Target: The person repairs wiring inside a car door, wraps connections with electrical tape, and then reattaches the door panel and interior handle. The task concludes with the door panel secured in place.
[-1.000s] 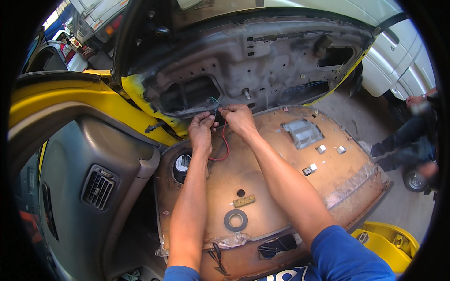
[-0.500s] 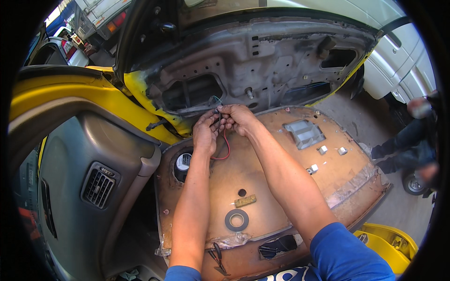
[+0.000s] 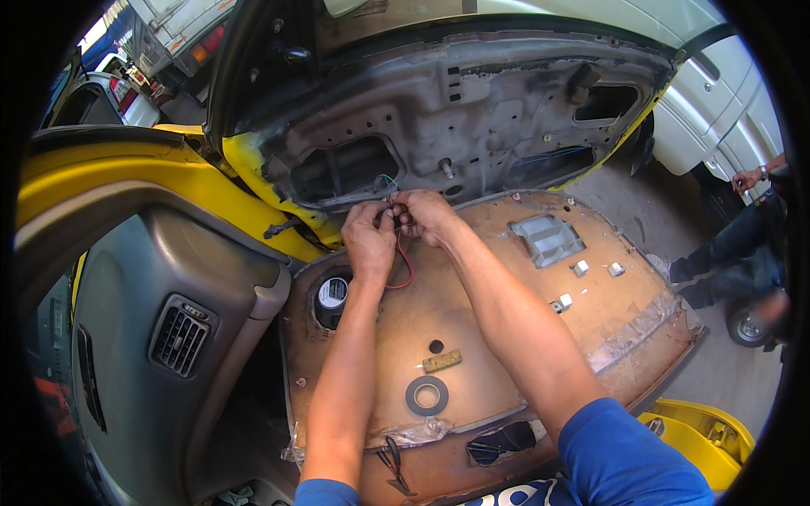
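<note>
My left hand (image 3: 369, 240) and my right hand (image 3: 427, 216) meet above the upper left part of a loose brown door panel (image 3: 489, 337). Both are closed, fingertips together, on thin electrical wires. A red wire (image 3: 410, 266) loops down from between them toward the round speaker (image 3: 331, 297) set in the panel. Thin green-blue wires (image 3: 390, 180) rise from my fingertips beside the opening in the bare metal door (image 3: 498, 118). My fingers hide the spot where the wires meet.
On the panel lie a roll of black tape (image 3: 426, 395), a small yellowish block (image 3: 442, 361) and several white clips (image 3: 580, 267). Pliers (image 3: 394, 464) rest at its near edge. The dashboard (image 3: 169, 295) stands at left. Another person (image 3: 734, 244) is at far right.
My left hand has shifted slightly right, its fingers bending closer to my right hand's fingertips. The other person's hand at far right has moved. The panel and tape have stayed put.
</note>
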Demonstrator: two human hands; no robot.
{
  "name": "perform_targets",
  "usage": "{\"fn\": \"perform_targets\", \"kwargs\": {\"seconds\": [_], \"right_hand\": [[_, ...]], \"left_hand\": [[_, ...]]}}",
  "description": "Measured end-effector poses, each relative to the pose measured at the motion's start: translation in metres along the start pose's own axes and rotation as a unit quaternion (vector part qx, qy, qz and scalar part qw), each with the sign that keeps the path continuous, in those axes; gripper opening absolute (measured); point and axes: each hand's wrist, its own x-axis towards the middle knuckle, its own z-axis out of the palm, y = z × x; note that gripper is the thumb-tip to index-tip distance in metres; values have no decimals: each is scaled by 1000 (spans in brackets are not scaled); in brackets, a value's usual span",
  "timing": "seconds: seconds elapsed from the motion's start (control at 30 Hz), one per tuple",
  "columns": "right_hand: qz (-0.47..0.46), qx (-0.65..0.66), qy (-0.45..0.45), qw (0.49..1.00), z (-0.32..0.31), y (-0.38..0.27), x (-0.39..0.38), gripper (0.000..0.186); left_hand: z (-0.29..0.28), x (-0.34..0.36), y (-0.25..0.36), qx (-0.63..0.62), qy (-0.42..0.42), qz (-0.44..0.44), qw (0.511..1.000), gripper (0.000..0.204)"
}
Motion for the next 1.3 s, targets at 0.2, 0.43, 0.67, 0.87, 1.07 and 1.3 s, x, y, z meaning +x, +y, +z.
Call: {"fn": "perform_targets", "kwargs": {"seconds": [0.2,0.43,0.67,0.87,1.07,1.3], "right_hand": [[-38,-88,-32,995,-5,3,1,13],[-64,-114,-40,991,-8,15,11,12],[-218,-310,-17,925,-16,19,2,23],[-269,-512,-125,806,-32,5,-85,33],[-277,-624,-329,652,-32,60,-236,68],[-292,-577,-298,702,-49,63,-259,72]], "left_hand": [[-11,-7,-4,125,-59,129,982,27],[-9,2,-8,-213,-48,-138,966,19],[-11,28,4,0,-85,-132,988,21],[0,40,-5,330,-124,107,930,22],[-1,41,-5,364,-167,82,913,26],[-63,1,47,266,-14,170,949,37]]}}
